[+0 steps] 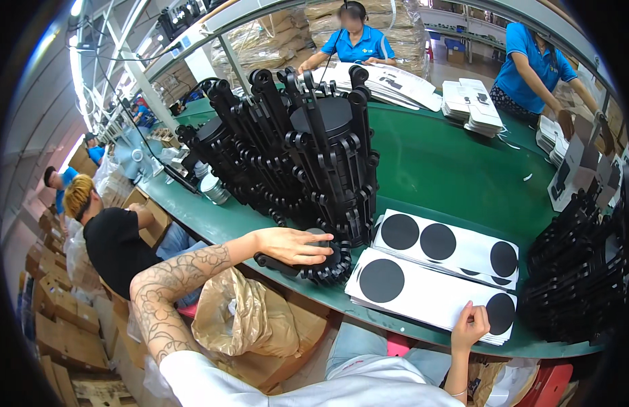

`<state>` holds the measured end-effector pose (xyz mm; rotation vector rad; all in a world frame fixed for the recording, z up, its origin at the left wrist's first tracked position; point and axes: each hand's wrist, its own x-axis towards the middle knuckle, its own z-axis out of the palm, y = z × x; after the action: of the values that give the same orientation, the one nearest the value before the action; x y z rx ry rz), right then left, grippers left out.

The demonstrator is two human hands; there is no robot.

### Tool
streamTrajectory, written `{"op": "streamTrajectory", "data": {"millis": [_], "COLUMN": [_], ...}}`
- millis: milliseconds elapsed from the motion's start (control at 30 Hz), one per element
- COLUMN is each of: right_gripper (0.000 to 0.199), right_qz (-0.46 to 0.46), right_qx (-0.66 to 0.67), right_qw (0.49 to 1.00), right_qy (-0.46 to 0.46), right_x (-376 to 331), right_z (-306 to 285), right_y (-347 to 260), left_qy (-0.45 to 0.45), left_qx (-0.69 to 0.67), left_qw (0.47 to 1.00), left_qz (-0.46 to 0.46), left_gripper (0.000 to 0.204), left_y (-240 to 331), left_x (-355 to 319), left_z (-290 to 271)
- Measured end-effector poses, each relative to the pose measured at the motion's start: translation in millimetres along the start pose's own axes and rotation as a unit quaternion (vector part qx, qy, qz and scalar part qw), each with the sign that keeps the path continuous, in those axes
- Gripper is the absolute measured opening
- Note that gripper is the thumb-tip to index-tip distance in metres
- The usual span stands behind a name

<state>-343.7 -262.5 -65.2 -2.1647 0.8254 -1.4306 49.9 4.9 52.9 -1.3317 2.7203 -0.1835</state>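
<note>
My left hand (294, 245) lies with its fingers stretched out over a low black round part (329, 261), a black arm of which sticks out to the left under my wrist. Close behind it stand tall stacks of black jointed-arm parts with round bases (325, 119). My right hand (470, 325) is curled with fingertips together, over the near pile of white sheets (423, 298). Anything in that pinch is hidden. Black discs (382, 280) show at the left and right of the top sheet, with bare white between. Another pile of sheets with black discs (438, 241) lies just behind.
More black parts (572, 271) are stacked at the right. Across the green work surface (436, 163) two people in blue shirts handle printed cardboard (389, 85). A paper-lined box (243, 315) stands below the left edge. Someone in black (118, 237) sits further left.
</note>
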Motion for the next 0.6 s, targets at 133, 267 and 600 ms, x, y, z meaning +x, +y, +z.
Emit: {"op": "streamTrajectory", "data": {"millis": [133,267,600], "right_gripper": [0.033,0.033,0.033], "right_qz": [-0.024,-0.022,-0.045], "right_qx": [-0.008,-0.012,-0.015], "right_qw": [1.000,1.000,0.999], "right_qy": [0.003,0.006,0.001], "right_x": [-0.5,-0.2,1.8], "right_z": [-0.5,-1.6,-2.1], "right_y": [1.8,1.9,3.6], "left_qy": [-0.045,-0.063,-0.023], "left_qx": [0.004,0.040,0.016], "left_qw": [0.997,0.997,0.899], "left_qz": [0.059,0.004,-0.437], "left_gripper": [0.043,0.047,0.037], "left_y": [-9.9,-16.4,23.5], "left_x": [1.5,-0.9,1.2], "left_z": [5.8,-12.9,-83.5]}}
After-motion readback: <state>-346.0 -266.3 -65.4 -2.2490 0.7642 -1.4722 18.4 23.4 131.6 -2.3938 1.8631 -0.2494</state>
